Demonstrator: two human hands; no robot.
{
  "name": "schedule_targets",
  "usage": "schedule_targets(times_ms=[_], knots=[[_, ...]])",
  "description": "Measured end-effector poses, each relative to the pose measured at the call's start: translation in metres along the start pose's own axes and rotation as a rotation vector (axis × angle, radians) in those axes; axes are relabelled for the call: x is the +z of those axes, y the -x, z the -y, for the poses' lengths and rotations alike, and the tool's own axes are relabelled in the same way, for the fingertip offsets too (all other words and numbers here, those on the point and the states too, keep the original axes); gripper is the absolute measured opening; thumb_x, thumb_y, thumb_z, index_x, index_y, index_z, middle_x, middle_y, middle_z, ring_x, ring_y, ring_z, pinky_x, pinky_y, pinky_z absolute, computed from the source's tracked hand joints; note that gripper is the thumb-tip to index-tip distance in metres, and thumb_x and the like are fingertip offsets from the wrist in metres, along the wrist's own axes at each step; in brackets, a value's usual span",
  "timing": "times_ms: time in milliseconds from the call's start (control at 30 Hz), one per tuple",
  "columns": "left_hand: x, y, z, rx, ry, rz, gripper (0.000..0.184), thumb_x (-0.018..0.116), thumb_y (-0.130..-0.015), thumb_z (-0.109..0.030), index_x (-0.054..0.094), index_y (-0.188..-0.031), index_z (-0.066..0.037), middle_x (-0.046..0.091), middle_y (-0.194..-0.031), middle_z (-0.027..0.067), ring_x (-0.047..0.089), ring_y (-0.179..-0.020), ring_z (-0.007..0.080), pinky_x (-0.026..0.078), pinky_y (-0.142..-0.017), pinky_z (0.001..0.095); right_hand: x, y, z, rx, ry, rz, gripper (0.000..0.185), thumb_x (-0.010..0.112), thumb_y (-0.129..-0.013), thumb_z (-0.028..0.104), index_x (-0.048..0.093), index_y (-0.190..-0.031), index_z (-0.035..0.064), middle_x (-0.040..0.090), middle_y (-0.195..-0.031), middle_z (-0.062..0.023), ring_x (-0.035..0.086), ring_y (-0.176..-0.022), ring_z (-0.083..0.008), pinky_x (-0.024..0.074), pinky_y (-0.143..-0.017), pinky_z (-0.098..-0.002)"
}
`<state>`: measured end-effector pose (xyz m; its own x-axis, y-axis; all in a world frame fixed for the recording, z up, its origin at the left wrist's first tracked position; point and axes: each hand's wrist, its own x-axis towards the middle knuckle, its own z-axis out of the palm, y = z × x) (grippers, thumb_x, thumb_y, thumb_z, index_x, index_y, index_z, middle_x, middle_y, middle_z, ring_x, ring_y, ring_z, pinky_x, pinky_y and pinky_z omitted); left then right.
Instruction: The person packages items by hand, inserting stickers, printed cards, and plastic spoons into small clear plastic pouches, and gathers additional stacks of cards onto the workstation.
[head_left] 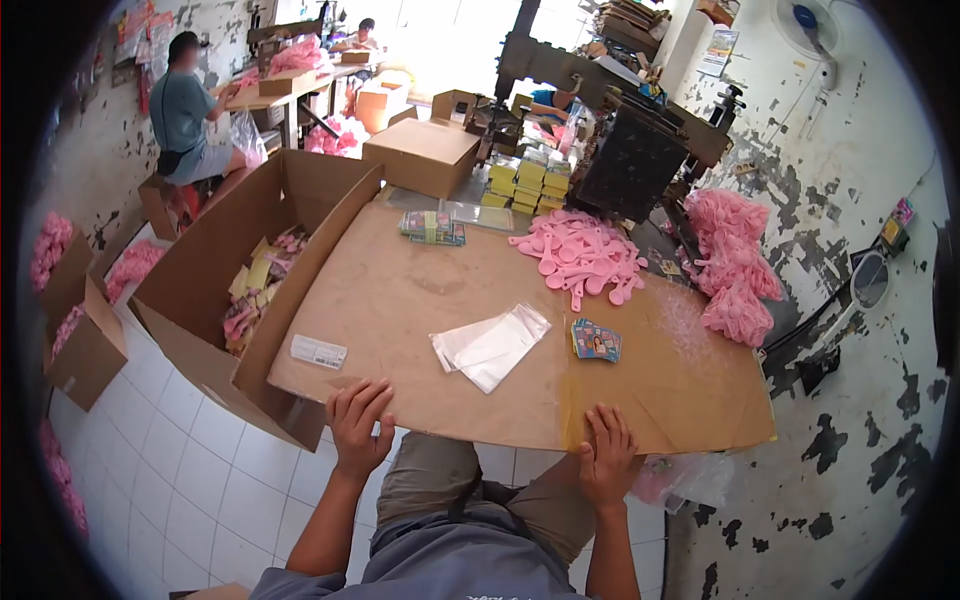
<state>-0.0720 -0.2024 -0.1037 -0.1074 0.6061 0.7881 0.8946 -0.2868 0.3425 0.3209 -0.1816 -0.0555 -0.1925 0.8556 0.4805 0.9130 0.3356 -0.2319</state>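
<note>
My left hand [360,418] rests on the front edge of the cardboard-covered table [400,310], fingers stretched out and holding nothing. Further right, my right hand [608,455] lies on the same edge beside a strip of yellow tape, also open. Between and beyond them are clear plastic bags [492,346], loosely overlapped. A small fanned stack of printed cards [596,341] sits past my right hand. Pink plastic spoons [582,255] are heaped behind the cards. A white label [318,351] lies near my left hand, and a banded card bundle [432,228] is at the back.
A large open carton [260,210] with paper scraps stands left of the table. A dark machine [630,150] and stacked yellow card packs [528,183] are at the back. Bagged pink items [733,262] stand at the right by the wall. A person [185,115] sits at far left.
</note>
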Motion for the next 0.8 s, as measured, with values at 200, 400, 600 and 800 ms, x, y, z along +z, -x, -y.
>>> schedule_targets(times_ms=[200, 400, 600, 800], knots=[[-0.001, 0.001, -0.005, -0.027, -0.010, 0.010, 0.029, 0.061, -0.096, -0.023, 0.073, -0.118, -0.008, 0.071, -0.129, 0.0065, 0.060, -0.125, 0.0283, 0.035, -0.110, 0.0464, -0.002, 0.002, -0.001, -0.019, -0.036, 0.024, 0.054, 0.041, -0.108, 0.046, 0.057, -0.144, 0.0092, 0.049, -0.156, -0.0126, 0.035, -0.151, -0.0353, 0.0204, -0.122, -0.0526], [-0.002, 0.004, -0.003, -0.021, -0.039, 0.024, 0.030, 0.061, -0.097, -0.024, 0.072, -0.120, -0.008, 0.071, -0.130, 0.0063, 0.059, -0.128, 0.0283, 0.034, -0.113, 0.0472, -0.011, -0.002, -0.003, -0.038, -0.077, 0.039, 0.055, 0.042, -0.108, 0.046, 0.056, -0.145, 0.0085, 0.048, -0.156, -0.0136, 0.034, -0.151, -0.0367, 0.0199, -0.122, -0.0529], [0.001, 0.038, -0.005, -0.102, -0.126, -0.018, 0.052, 0.058, -0.098, -0.022, 0.051, -0.146, -0.006, 0.047, -0.155, 0.0208, 0.038, -0.148, 0.0397, 0.025, -0.122, 0.0544, -0.009, 0.003, -0.011, -0.062, -0.150, 0.081, 0.055, 0.045, -0.106, 0.045, 0.056, -0.145, 0.0087, 0.047, -0.157, -0.0151, 0.034, -0.151, -0.0381, 0.0198, -0.121, -0.0539], [0.030, 0.214, 0.007, -0.689, -0.192, 0.235, 0.074, 0.063, -0.096, -0.018, 0.028, -0.159, 0.002, 0.016, -0.169, 0.0284, 0.018, -0.154, 0.0486, 0.016, -0.125, 0.0570, -0.010, 0.004, -0.021, -0.087, -0.230, 0.134, 0.054, 0.047, -0.106, 0.043, 0.056, -0.144, 0.0072, 0.047, -0.158, -0.0158, 0.034, -0.151, -0.0387, 0.0191, -0.122, -0.0534]])
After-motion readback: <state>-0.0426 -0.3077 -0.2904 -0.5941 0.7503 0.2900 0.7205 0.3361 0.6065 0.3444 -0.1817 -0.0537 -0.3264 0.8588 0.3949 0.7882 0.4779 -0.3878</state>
